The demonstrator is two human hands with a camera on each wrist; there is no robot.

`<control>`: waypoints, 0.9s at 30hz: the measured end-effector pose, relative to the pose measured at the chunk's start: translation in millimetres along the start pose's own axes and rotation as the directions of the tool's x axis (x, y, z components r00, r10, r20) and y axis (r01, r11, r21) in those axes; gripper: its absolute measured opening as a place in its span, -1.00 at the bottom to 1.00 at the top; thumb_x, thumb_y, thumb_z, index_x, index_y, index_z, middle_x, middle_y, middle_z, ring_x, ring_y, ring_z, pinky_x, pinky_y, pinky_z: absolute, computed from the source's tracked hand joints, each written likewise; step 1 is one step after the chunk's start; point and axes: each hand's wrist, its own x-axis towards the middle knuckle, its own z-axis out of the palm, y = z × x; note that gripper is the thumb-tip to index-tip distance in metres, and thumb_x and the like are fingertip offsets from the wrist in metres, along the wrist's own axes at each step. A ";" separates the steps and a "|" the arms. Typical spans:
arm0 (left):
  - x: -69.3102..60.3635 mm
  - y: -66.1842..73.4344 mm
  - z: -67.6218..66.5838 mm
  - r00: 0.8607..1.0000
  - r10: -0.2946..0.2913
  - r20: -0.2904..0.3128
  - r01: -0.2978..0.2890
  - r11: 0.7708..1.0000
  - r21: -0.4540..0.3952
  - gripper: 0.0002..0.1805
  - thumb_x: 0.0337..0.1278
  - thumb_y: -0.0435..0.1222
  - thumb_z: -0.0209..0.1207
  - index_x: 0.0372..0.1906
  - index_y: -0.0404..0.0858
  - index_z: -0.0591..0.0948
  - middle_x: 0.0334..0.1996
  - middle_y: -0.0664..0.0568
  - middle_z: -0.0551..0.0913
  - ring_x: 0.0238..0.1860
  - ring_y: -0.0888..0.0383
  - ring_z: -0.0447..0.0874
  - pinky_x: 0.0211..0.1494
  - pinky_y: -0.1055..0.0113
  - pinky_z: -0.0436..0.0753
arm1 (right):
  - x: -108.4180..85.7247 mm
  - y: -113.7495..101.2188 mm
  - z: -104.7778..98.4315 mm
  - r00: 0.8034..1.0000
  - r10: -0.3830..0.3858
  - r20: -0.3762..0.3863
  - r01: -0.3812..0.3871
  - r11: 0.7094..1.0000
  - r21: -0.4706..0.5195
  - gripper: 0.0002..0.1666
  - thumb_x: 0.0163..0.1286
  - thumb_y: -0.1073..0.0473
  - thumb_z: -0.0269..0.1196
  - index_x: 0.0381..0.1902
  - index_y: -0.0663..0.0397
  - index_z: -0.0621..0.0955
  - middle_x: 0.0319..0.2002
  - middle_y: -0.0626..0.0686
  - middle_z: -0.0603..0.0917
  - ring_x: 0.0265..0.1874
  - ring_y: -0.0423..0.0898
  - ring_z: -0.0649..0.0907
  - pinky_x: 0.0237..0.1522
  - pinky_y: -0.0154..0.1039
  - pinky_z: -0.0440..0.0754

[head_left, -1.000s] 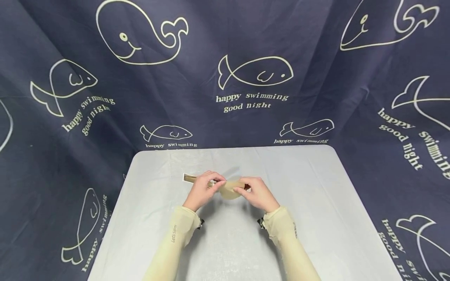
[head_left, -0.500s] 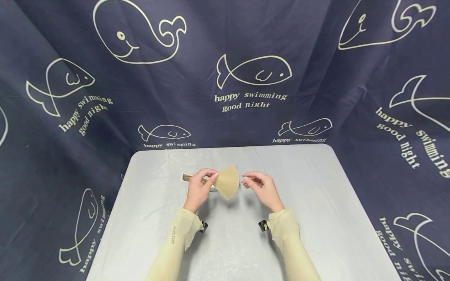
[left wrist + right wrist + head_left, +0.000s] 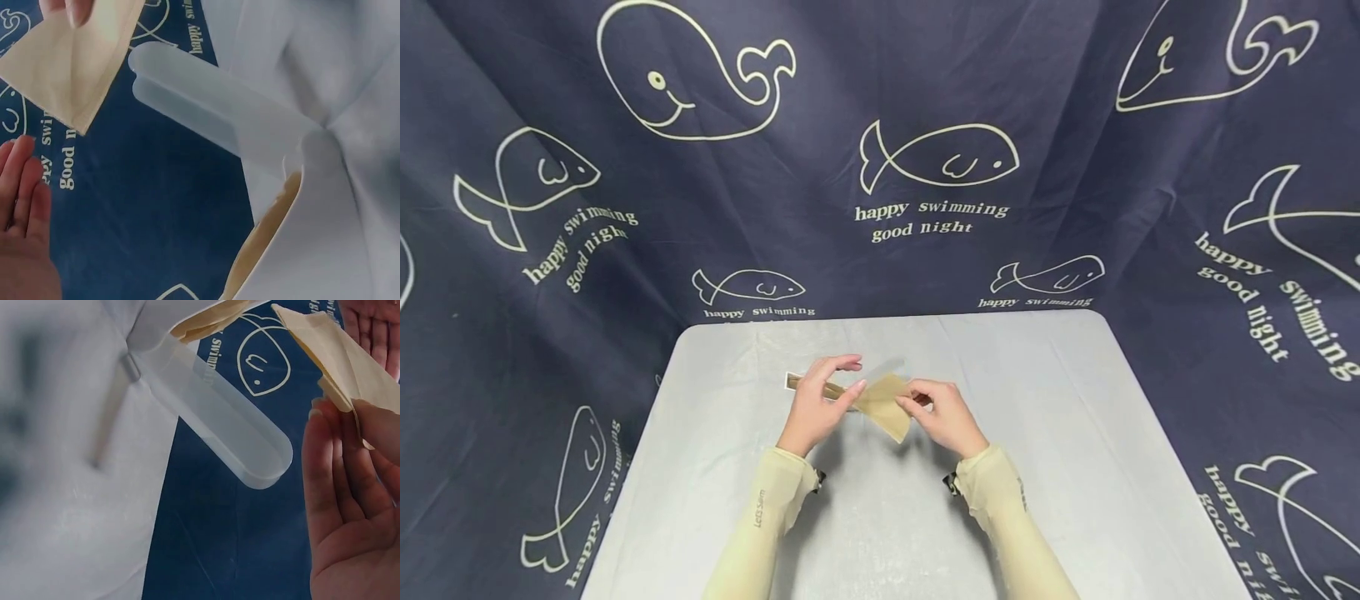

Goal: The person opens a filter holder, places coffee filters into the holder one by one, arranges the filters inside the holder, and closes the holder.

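A tan cone-shaped paper coffee filter (image 3: 880, 408) hangs above the middle of the table. My right hand (image 3: 943, 414) pinches its right side between thumb and fingers; a folded edge of the filter (image 3: 334, 353) shows near the fingertips in the right wrist view. My left hand (image 3: 815, 406) has its fingers stretched out beside the filter's left end. In the left wrist view, the left hand (image 3: 25, 206) is apart from the paper. Behind it lies a white-edged holder (image 3: 792, 381) with brown paper inside, partly hidden by the left hand.
A translucent rounded plastic piece (image 3: 244, 447) juts out near the white holder, below the hands in the wrist views. The pale cloth-covered table (image 3: 880, 517) ends at a dark blue curtain (image 3: 820, 200) with whale and fish drawings.
The left hand pinched the filter half a second ago and has let it go, its fingers spreading. The right hand, then apart, has moved left and taken hold of the filter, which has tilted.
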 end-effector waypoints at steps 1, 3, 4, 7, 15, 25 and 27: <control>0.9 0.1 -0.1 1.000 0.011 0.021 -0.011 1.000 0.023 -0.56 0.25 -0.19 0.41 0.21 -0.10 0.67 -0.01 0.14 0.77 0.14 0.12 0.64 0.32 0.07 0.55 | 0.6 -0.3 -0.2 1.000 -0.006 0.001 0.006 1.000 -0.003 -0.76 0.41 0.17 0.39 -0.48 -0.17 0.63 -0.56 -0.27 0.62 -0.41 -0.30 0.69 -0.27 -0.28 0.70; 1.9 -0.7 2.5 0.997 0.029 0.068 -0.034 0.997 0.069 -0.58 0.25 -0.17 0.41 0.19 -0.07 0.68 -0.05 0.16 0.78 0.11 0.14 0.65 0.28 0.10 0.58 | 2.0 -1.1 0.1 1.000 -0.016 0.004 0.016 1.000 -0.011 -0.76 0.39 0.20 0.40 -0.48 -0.15 0.63 -0.55 -0.26 0.63 -0.41 -0.29 0.69 -0.26 -0.28 0.70; 1.9 -1.9 4.7 0.995 0.046 0.088 -0.054 0.994 0.097 -0.62 0.25 -0.16 0.41 0.14 -0.08 0.70 -0.08 0.15 0.79 0.07 0.15 0.67 0.24 0.12 0.60 | 2.9 -1.5 0.5 1.000 -0.021 0.010 0.021 1.000 -0.015 -0.75 0.39 0.20 0.41 -0.48 -0.14 0.62 -0.54 -0.25 0.64 -0.41 -0.28 0.69 -0.26 -0.27 0.71; 1.0 -4.5 11.1 0.990 0.077 0.122 -0.094 0.984 0.148 -0.80 0.28 -0.18 0.38 -0.07 -0.14 0.76 -0.19 0.12 0.80 -0.07 0.16 0.71 0.11 0.18 0.67 | 4.5 -3.5 1.2 0.999 -0.016 0.039 0.016 1.000 -0.002 -0.78 0.40 0.17 0.40 -0.46 -0.10 0.63 -0.49 -0.19 0.67 -0.38 -0.24 0.71 -0.23 -0.25 0.72; -3.2 -7.5 13.7 0.994 -0.108 0.002 0.108 0.993 -0.042 -0.90 0.28 -0.23 0.38 -0.26 -0.18 0.75 -0.25 0.00 0.77 -0.12 0.05 0.74 0.05 -0.13 0.68 | -3.4 7.0 -9.0 0.996 0.091 -0.017 -0.085 0.971 0.225 -0.84 0.43 0.21 0.38 -0.08 0.11 0.76 -0.26 0.02 0.82 -0.31 -0.23 0.76 -0.16 -0.30 0.74; -6.9 -10.9 21.4 0.991 -0.107 -0.083 0.096 0.986 -0.133 -0.93 0.21 -0.31 0.42 -0.31 -0.21 0.74 -0.25 -0.05 0.80 -0.15 0.04 0.73 0.03 -0.14 0.66 | 0.6 8.0 -8.8 0.994 0.063 -0.088 -0.038 0.962 0.269 -0.80 0.37 0.27 0.41 -0.06 0.16 0.76 -0.24 0.07 0.82 -0.28 -0.26 0.74 -0.10 -0.36 0.72; -8.5 -10.9 25.0 0.991 -0.103 -0.091 0.089 0.986 -0.140 -0.93 0.19 -0.33 0.42 -0.30 -0.23 0.74 -0.24 -0.06 0.81 -0.14 0.02 0.74 0.04 -0.08 0.67 | 2.4 5.7 -3.5 0.995 0.027 -0.091 -0.006 0.975 0.223 -0.85 0.37 0.26 0.42 -0.11 0.12 0.78 -0.26 0.04 0.83 -0.29 -0.25 0.74 -0.14 -0.34 0.73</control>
